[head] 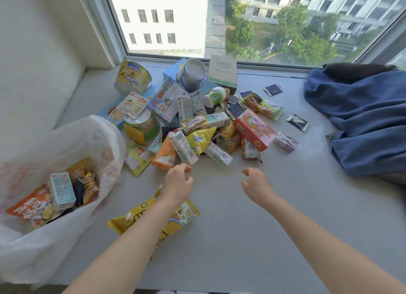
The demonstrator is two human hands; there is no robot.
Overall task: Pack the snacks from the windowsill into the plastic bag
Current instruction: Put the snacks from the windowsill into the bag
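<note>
Your left hand (176,184) and right hand (256,184) hover loosely curled and empty before the snacks (197,127) heaped on the windowsill (241,239); next, grip the nearest carton (183,147) for the part-filled plastic bag (44,239) leftward.

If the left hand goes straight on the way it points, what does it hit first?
Likely the white-and-green carton at the pile's near edge, just beyond the left hand; an orange pouch lies beside it.
</note>
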